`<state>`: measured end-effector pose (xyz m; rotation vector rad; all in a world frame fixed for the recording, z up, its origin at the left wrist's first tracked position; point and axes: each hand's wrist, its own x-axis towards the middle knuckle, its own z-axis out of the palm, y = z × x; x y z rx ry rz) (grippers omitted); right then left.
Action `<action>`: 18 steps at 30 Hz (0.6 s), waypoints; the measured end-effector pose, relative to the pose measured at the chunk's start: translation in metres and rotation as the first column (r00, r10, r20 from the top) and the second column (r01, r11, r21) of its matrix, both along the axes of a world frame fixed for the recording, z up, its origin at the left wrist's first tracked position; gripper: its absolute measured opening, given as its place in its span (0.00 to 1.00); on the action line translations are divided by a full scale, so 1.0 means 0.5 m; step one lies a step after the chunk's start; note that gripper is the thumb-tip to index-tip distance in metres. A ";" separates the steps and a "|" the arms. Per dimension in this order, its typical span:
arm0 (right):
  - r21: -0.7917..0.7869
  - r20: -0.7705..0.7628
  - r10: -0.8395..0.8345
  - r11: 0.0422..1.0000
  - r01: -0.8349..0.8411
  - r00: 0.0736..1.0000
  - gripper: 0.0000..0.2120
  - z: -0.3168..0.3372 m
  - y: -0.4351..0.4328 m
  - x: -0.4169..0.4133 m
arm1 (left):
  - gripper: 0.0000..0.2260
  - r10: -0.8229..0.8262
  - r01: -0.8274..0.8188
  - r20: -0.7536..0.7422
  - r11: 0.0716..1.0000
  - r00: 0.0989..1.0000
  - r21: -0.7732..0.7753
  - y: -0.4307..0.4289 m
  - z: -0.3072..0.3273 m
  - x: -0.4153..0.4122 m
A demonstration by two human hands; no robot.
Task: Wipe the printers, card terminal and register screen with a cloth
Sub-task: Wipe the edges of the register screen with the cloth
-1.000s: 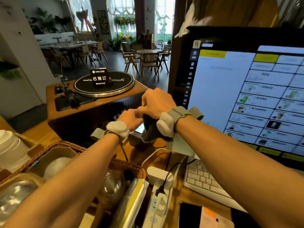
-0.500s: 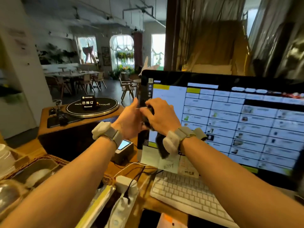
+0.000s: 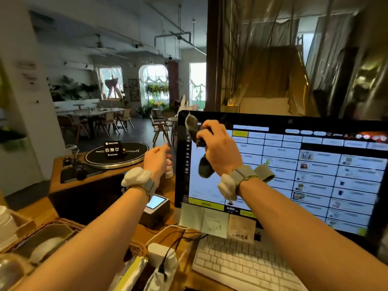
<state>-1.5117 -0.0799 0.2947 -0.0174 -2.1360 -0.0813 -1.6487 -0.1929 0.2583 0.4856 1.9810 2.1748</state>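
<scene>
Since half a second ago: hands parted, right hand (image 3: 220,150) raised with the cloth to the upper left corner of the register screen (image 3: 294,177), left hand (image 3: 156,158) dropped away to the left of the bezel

Right hand: fingers curled, pinching a dark grey cloth (image 3: 196,133); one end of the cloth standing up over the screen's top left corner, the other end hanging below the palm in front of the lit display; contact with the glass not discernible

Left hand: loosely half-open, holding nothing, just beside the screen's left edge, apart from the cloth

Both wrists: padded grey-and-white wristbands

Register screen: lit, grid of menu tiles, tilted slightly back on the desk (image 3: 60,208); paper notes (image 3: 216,222) stuck along its lower left edge

Card terminal (image 3: 156,208): small lit display, on the desk just left of the screen's base, below the left forearm

White keyboard (image 3: 241,267): in front of the screen

White power adapter (image 3: 161,254) with cables: left of the keyboard

Wicker basket (image 3: 63,224): lower left, holding pale objects

Black round tray with a "Reserved" sign (image 3: 113,149): on a wooden cabinet beyond the left hand
</scene>
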 end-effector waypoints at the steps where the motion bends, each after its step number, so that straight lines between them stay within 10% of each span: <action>1: 0.074 0.022 -0.039 0.997 0.037 0.999 0.05 -0.008 0.005 -0.008 | 0.12 -0.012 0.011 -0.025 0.999 1.000 -0.049 -0.001 -0.005 -0.008; 6: 0.350 -0.017 -0.215 0.913 0.208 0.976 0.02 -0.018 0.037 -0.040 | 0.09 -0.156 0.148 -0.066 0.983 0.986 -0.111 0.025 -0.004 -0.040; 18: 0.339 0.157 -0.340 0.900 0.273 0.927 0.11 0.047 -0.001 -0.132 | 0.15 -0.220 0.212 -0.150 0.975 0.964 -0.067 0.080 -0.019 -0.076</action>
